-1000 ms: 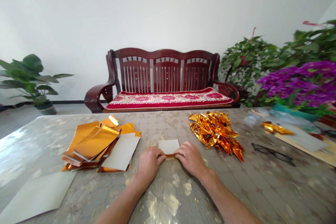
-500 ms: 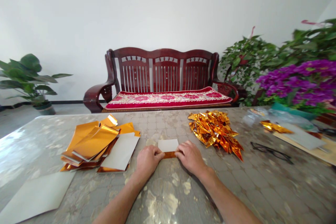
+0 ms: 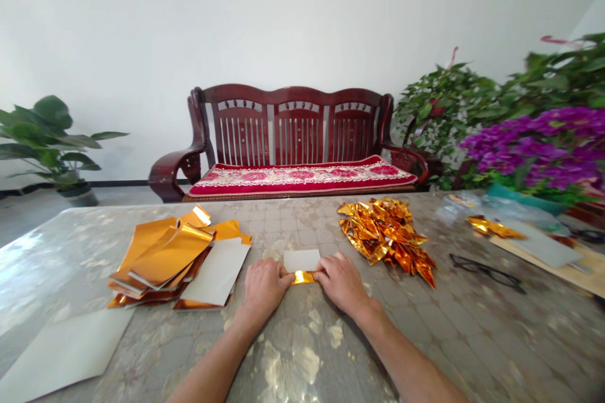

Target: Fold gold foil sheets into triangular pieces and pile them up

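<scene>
Between my hands lies a small sheet of gold foil paper (image 3: 301, 259), white side up, its near edge turned over so a shiny gold strip shows. My left hand (image 3: 266, 285) pinches the left end of that strip; my right hand (image 3: 341, 283) pinches the right end. Both hands rest on the table with fingers closed on the paper. Left of them is a loose stack of gold foil sheets (image 3: 172, 252), with a white-backed sheet (image 3: 216, 274) on its near right side. To the right sits a heap of folded gold foil pieces (image 3: 384, 236).
A large pale sheet (image 3: 70, 349) lies at the table's near left. Black eyeglasses (image 3: 486, 272) rest at the right, beside a grey board (image 3: 543, 244) and clear plastic. Purple flowers (image 3: 543, 148) stand at the right edge. Beyond the table (image 3: 302, 214) is a wooden bench (image 3: 297, 129).
The gold strip between my hands has tilted and now catches bright light. Both hands keep nearly the same place and still pinch the paper.
</scene>
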A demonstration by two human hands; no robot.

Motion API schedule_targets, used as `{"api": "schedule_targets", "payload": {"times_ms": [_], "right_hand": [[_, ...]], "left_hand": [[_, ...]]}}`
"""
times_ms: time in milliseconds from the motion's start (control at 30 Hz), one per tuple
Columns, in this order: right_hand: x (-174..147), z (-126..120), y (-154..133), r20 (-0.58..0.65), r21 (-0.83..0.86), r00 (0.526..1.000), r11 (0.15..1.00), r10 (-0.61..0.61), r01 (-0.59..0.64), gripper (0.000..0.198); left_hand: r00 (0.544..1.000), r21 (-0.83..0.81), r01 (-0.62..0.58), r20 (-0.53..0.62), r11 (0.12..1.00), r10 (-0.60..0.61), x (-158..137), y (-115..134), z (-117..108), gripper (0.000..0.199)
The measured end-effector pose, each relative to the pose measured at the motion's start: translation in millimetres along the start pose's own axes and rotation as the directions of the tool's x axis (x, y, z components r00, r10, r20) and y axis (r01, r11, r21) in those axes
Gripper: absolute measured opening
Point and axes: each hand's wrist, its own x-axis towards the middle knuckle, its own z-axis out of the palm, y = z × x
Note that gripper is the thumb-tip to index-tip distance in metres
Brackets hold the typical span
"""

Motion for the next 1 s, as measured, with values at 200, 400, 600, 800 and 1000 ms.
{"api": "schedule_targets", "payload": {"times_ms": [200, 400, 600, 800, 1000], "right_hand": [[1, 0, 1, 0.030, 0.054, 0.999, 0.998, 0.040, -0.041, 0.006], [0, 2, 4, 0.013, 0.079, 0.997, 0.994, 0.080, -0.080, 0.013], [-7, 10, -7, -0.047, -0.032, 0.995, 0.995, 0.093, -0.095, 0.025], [-4, 17, -19, -0.065, -0.054, 0.992, 0.992, 0.111, -0.115, 0.040], [-2, 18, -12, -0.048, -0.052, 0.992, 0.992, 0.115, -0.117, 0.041]], "left_hand": [[1.000, 0.021, 0.009, -0.006, 1.000, -0.009, -2, 0, 1, 0.028], [0.970, -0.052, -0.205, -0.145, 0.977, 0.195, -8, 3, 8, 0.017], [0.919, 0.032, -0.394, -0.003, 0.919, 0.394, -16, 14, 14, 0.019], [0.922, 0.212, -0.387, 0.111, 0.897, 0.371, -27, 27, 10, 0.020], [0.935, 0.315, -0.356, 0.126, 0.880, 0.333, -38, 36, 10, 0.025]]}}
